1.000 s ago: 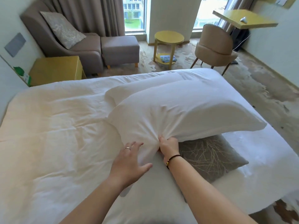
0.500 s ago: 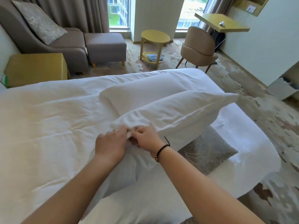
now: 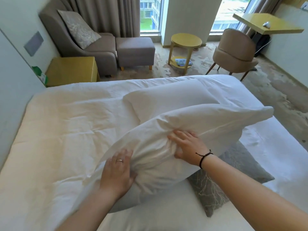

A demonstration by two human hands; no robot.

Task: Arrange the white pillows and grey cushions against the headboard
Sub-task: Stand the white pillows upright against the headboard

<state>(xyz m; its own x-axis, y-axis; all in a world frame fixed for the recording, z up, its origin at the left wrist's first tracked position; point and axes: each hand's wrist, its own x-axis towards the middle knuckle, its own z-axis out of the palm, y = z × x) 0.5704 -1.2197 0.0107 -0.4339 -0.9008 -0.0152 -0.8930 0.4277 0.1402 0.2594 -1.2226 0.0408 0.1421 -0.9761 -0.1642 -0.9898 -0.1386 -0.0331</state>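
A white pillow (image 3: 208,124) lies tilted across the middle of the bed (image 3: 63,130). My left hand (image 3: 118,170) grips its near lower end, and my right hand (image 3: 188,145) presses into its bunched cover. A second white pillow (image 3: 166,99) lies flat just behind it. Under the held pillow, a grey cushion (image 3: 230,177) with a pale branch pattern lies flat near the bed's right side, partly hidden. Another grey cushion (image 3: 78,27) leans on the armchair. The headboard is out of view.
A grey armchair (image 3: 70,40) and footstool (image 3: 135,50) stand beyond the bed's far edge, with a yellow bedside cabinet (image 3: 71,70) at the left wall. A round yellow side table (image 3: 186,40), a tan chair (image 3: 233,54) and a yellow desk (image 3: 266,24) stand at the right.
My hands have moved apart on the pillow: the left now holds its lower end, the right presses higher up. The pillow's near end has risen and its far end points right.
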